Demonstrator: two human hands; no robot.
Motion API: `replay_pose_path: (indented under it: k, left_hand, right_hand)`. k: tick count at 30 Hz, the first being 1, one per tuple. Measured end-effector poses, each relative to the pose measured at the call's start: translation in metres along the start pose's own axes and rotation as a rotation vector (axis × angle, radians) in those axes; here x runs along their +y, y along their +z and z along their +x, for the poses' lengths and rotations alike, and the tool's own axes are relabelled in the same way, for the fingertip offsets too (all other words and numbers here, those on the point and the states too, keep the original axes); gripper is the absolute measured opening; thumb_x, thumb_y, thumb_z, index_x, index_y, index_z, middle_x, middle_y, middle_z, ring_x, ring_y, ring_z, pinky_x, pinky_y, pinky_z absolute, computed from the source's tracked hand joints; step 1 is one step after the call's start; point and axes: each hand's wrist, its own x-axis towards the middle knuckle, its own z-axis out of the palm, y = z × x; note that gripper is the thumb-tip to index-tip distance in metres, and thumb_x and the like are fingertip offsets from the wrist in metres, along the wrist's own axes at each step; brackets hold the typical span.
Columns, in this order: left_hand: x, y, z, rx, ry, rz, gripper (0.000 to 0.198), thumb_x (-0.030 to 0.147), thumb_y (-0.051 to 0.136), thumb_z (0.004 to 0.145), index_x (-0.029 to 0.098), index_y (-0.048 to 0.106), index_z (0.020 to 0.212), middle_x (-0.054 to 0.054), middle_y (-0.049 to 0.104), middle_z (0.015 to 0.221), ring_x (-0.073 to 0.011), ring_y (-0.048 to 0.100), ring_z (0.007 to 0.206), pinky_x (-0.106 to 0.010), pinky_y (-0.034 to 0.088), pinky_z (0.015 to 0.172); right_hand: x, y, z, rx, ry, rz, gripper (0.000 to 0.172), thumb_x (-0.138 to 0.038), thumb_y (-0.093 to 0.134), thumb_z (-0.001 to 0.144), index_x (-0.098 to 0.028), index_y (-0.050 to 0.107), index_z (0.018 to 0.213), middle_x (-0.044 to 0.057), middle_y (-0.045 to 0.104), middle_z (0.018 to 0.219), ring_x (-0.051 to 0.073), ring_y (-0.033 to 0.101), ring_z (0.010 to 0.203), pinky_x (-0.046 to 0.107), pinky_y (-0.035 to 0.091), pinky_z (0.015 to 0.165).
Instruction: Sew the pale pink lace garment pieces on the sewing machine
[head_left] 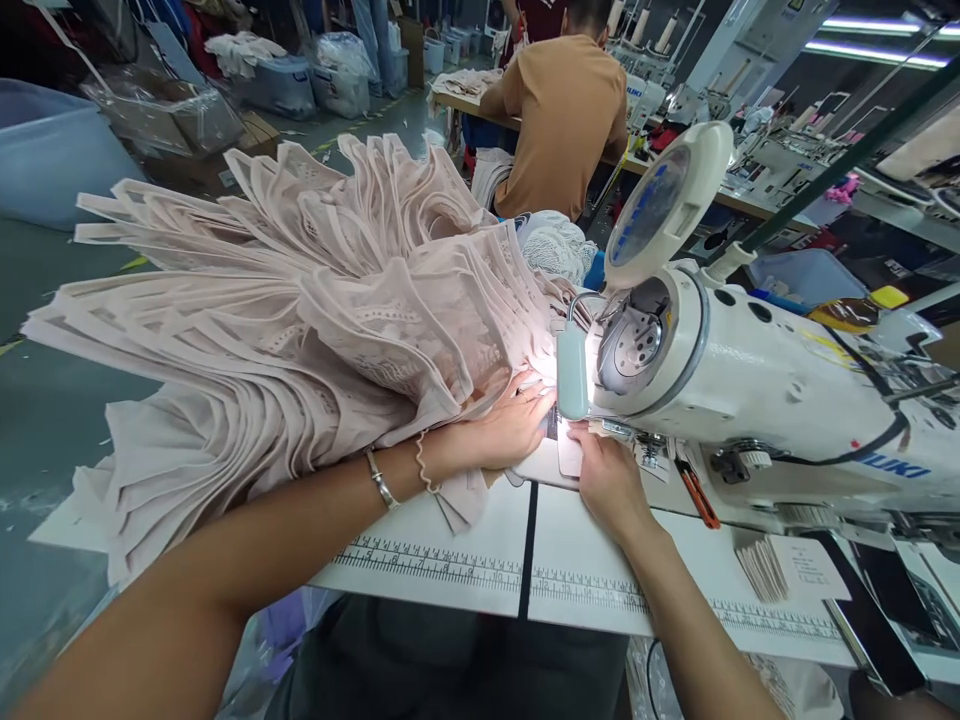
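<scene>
both forearms reach in from the bottom edge, bare, with a metal bangle [381,480] and a thin bead bracelet on the left wrist. beyond them i see a white surface [465,530] with printed ruler strips. my left hand [510,425] lies flat, fingers together, pressing soft pale pink fabric [300,320] stacked in many thin lacy folds. my right hand [607,480] rests fingers-down on the small piece by the needle, clamped on nothing. glare hides the needle itself. glossy white sewing machine [750,390] sits behind, its round lamp [664,200] tilted. a person in a tan shirt [562,110] sits beyond, head cut off.
</scene>
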Motion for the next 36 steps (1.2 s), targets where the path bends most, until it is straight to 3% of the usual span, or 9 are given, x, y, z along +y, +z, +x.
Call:
replay_pose_path:
  k: [7,11,16,22,31,36]
  left_hand:
    - [-0.004,0.014,0.002,0.023,0.02,0.045,0.023,0.014,0.04,0.094,0.015,0.056,0.111,-0.011,0.064,0.123,-0.0262,0.051,0.126,-0.048,0.021,0.123]
    - [0.0,0.008,0.001,0.033,0.004,0.048,0.025,0.013,0.035,0.097,0.015,0.055,0.112,-0.011,0.063,0.125,-0.0247,0.053,0.125,-0.047,0.021,0.123]
    - [0.005,-0.002,0.001,-0.061,-0.035,0.058,0.018,0.013,0.04,0.096,0.015,0.057,0.101,-0.01,0.066,0.114,-0.0252,0.055,0.123,-0.049,0.02,0.123]
    - [0.004,0.0,0.001,-0.039,-0.026,0.048,0.018,0.016,0.043,0.096,0.014,0.057,0.109,-0.011,0.066,0.119,-0.0259,0.052,0.128,-0.051,0.017,0.124]
    - [0.005,-0.001,0.002,0.019,-0.042,0.076,0.019,0.015,0.045,0.093,0.014,0.058,0.106,-0.011,0.067,0.113,-0.0267,0.053,0.124,-0.047,0.024,0.12]
    - [0.004,0.0,0.001,0.035,-0.036,0.085,0.019,0.016,0.046,0.093,0.014,0.057,0.107,-0.011,0.066,0.115,-0.0264,0.051,0.124,-0.047,0.024,0.12]
  right_hand:
    - [0.004,0.002,-0.002,0.075,-0.088,0.049,0.061,-0.001,0.046,0.081,-0.026,0.062,0.135,0.011,0.072,0.116,0.029,0.064,0.108,0.047,0.054,0.097]
    - [0.003,0.002,-0.003,0.098,-0.079,0.056,0.057,0.0,0.044,0.081,-0.023,0.067,0.127,0.011,0.073,0.115,0.028,0.065,0.107,0.047,0.055,0.097]
    - [-0.001,0.003,-0.003,0.083,-0.048,0.044,0.059,0.001,0.044,0.079,-0.022,0.068,0.128,0.012,0.072,0.117,0.028,0.065,0.105,0.046,0.056,0.095]
    - [-0.004,0.002,-0.001,0.077,-0.045,0.014,0.057,-0.001,0.044,0.081,-0.02,0.068,0.129,0.013,0.071,0.119,0.03,0.063,0.108,0.048,0.055,0.097]
    - [-0.017,-0.014,0.005,-0.195,0.09,-0.028,0.063,-0.001,0.038,0.085,-0.019,0.058,0.142,0.015,0.063,0.135,0.031,0.056,0.122,0.049,0.051,0.101]
    - [-0.02,-0.018,0.007,-0.263,0.122,-0.042,0.063,0.0,0.036,0.086,-0.018,0.057,0.143,0.015,0.062,0.137,0.031,0.055,0.122,0.047,0.049,0.101]
